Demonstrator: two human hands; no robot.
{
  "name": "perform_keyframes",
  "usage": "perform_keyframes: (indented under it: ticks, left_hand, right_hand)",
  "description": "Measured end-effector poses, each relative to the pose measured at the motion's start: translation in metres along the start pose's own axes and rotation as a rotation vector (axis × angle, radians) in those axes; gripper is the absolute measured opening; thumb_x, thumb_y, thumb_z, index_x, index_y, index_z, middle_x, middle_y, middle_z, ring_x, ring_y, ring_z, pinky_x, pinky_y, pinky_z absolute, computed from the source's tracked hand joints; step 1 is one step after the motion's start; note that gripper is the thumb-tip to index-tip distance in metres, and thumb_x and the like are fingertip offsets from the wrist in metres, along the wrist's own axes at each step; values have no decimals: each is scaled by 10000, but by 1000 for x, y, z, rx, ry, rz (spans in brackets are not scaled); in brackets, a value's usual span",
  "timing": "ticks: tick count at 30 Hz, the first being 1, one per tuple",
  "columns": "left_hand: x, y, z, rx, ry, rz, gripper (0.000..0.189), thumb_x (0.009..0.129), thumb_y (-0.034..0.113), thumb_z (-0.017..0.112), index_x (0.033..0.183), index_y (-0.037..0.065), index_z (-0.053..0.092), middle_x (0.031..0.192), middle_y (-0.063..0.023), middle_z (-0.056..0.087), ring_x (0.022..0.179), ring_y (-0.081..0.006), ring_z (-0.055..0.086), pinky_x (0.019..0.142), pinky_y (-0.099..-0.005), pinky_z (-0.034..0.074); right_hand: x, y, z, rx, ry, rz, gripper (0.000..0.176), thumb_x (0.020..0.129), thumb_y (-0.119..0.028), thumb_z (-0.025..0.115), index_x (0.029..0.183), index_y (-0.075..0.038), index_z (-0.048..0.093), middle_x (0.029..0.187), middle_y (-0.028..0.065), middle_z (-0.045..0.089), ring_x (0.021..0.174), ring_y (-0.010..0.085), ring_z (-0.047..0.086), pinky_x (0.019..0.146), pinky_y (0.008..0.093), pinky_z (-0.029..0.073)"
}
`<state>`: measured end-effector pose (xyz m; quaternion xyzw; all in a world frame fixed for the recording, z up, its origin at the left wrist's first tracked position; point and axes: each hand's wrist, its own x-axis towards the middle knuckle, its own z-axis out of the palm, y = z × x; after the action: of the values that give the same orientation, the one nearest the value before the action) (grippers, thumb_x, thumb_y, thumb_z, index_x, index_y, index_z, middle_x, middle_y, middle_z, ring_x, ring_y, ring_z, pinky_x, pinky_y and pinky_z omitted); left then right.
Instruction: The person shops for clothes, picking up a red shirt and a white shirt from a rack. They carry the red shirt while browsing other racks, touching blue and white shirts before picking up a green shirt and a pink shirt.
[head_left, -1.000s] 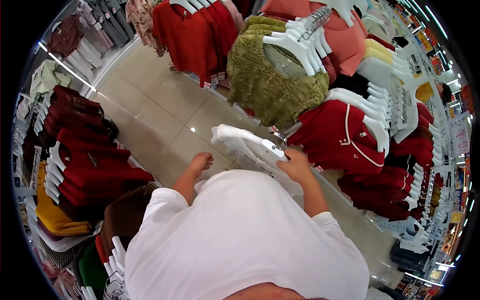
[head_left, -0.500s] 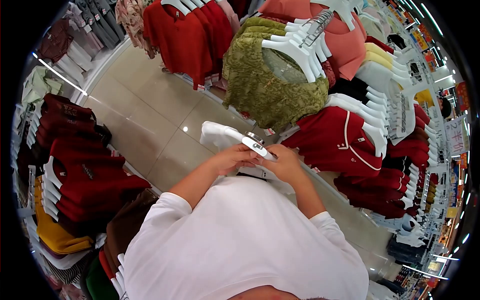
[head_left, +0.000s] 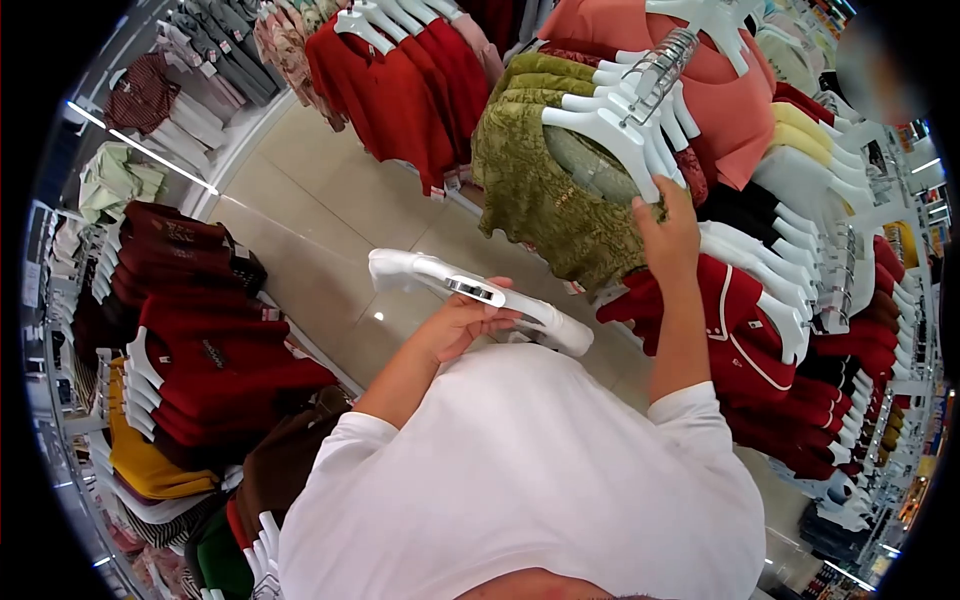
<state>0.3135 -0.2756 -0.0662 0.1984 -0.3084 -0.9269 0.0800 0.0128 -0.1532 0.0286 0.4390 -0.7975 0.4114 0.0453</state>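
Head view showed the person's left hand [head_left: 465,325] closed around the middle of a white hanger [head_left: 535,308], fingers wrapped under it and thumb over, just beside its metal hook. The hanger was held level in front of the chest, above the floor [head_left: 310,220] and clear of every rack. The right hand [head_left: 668,235] was raised to the green tops [head_left: 540,200], fingers together and pointing up against the nearest of the rack hangers [head_left: 620,125] – whether it pinched fabric or merely touched it could not be told.

By the pose, the step in hand looked like a reach into the green row with the hanger kept ready. Any move into that row would have called for care, since the hooks sat tight together on the rail [head_left: 665,55].

Underfoot lay glossy beige tile that caught the ceiling lights. Red tops [head_left: 720,320] hung below the green ones, salmon ones above, and dark red tops [head_left: 200,320] filled the rack across the aisle – a clothes shop, densely stocked.
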Motion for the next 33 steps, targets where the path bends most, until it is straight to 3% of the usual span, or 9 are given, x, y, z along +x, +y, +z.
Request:
perform_keyframes:
  ticks: [3, 9, 13, 17, 19, 22, 25, 30, 33]
  left_hand:
    - [10, 13, 2, 26, 13, 54, 521, 897, 63, 616, 1393, 20, 458, 1274, -183, 595, 1169, -332, 606, 1032, -456, 469]
    - [26, 32, 14, 114, 79, 101, 547, 878, 67, 635, 1391, 0, 459, 1264, -193, 604, 1161, -335, 611, 1037, -462, 464]
    - [37, 42, 21, 146, 79, 90, 523, 884, 37, 648, 1378, 4, 478, 1268, -152, 605, 1163, -288, 605, 1018, -434, 491]
    - [47, 46, 25, 229, 54, 141, 536, 864, 72, 671, 1364, 1, 493, 1286, -159, 591, 1174, -298, 590, 1022, -473, 482]
    - [49, 51, 42, 276, 77, 178, 570, 843, 163, 701, 1348, -20, 511, 1226, -178, 627, 1152, -321, 609, 1018, -476, 475]
    - [54, 59, 52, 274, -12, 167, 560, 866, 198, 691, 1346, -26, 510, 1245, -180, 617, 1166, -322, 599, 1022, -480, 470]
    - [66, 65, 51, 164, -167, 141, 480, 916, 113, 649, 1361, 18, 497, 1361, -142, 541, 1209, -298, 567, 1011, -509, 487]
    - [96, 80, 71, 218, -314, 55, 527, 960, 213, 608, 1401, -22, 440, 1315, -160, 575, 1193, -299, 590, 1036, -493, 463]
    - [115, 88, 86, 277, -394, 13, 569, 974, 271, 577, 1418, -39, 401, 1305, -171, 580, 1227, -314, 569, 1053, -505, 439]
  right_hand:
    - [29, 12, 5, -130, -70, 18, 558, 868, -352, 640, 1321, -41, 539, 1201, 196, 621, 1081, 355, 602, 940, 413, 457]
    - [64, 24, 21, 7, -356, 289, 496, 828, -405, 662, 1149, -28, 630, 962, 195, 684, 904, 354, 650, 807, 443, 487]
    - [74, 21, 22, 158, -403, 286, 382, 834, -373, 666, 961, -13, 659, 853, 196, 668, 812, 359, 641, 738, 449, 477]
    - [66, 3, 12, 193, -408, 205, 349, 822, -347, 692, 938, -20, 646, 844, 207, 662, 804, 379, 632, 737, 449, 480]
    - [53, 9, 16, 215, -441, 233, 351, 822, -348, 694, 946, -22, 647, 851, 211, 664, 816, 387, 632, 743, 450, 483]
    - [25, 29, 28, 271, -499, 348, 354, 814, -331, 708, 964, -17, 646, 877, 220, 669, 841, 392, 644, 752, 448, 491]
    - [-21, 68, 42, 257, -517, 456, 348, 798, -303, 724, 979, -15, 652, 901, 225, 673, 853, 383, 655, 760, 443, 499]
    - [-130, 145, 60, 218, -542, 674, 388, 776, -330, 709, 1027, -36, 677, 1007, 229, 676, 916, 359, 665, 798, 423, 513]
    - [-174, 145, 43, 66, -526, 861, 403, 806, -350, 660, 1096, -70, 677, 1046, 233, 671, 946, 372, 663, 817, 435, 514]
